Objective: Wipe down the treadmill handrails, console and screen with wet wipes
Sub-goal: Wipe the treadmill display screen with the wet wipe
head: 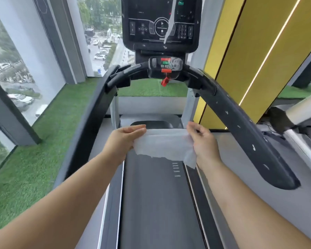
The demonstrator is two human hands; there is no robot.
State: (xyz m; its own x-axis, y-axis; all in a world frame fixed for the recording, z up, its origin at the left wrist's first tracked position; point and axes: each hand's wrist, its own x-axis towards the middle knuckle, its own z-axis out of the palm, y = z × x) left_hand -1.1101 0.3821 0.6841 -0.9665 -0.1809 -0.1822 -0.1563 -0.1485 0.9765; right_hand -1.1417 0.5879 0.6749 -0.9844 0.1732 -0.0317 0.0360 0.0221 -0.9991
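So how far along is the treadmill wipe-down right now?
Done: nothing shows signs of wiping. In hand: left hand and right hand hold a wet wipe spread open above the belt, touching no surface. Left: left handrail, right handrail, console and screen.

This is a gym on an upper floor: a treadmill's running belt, black handrails and button-covered console fill the view, with part of another machine just beside it on the right. Artificial grass edges tall windows overlooking a car park, and yellow wall panels carry a light strip.
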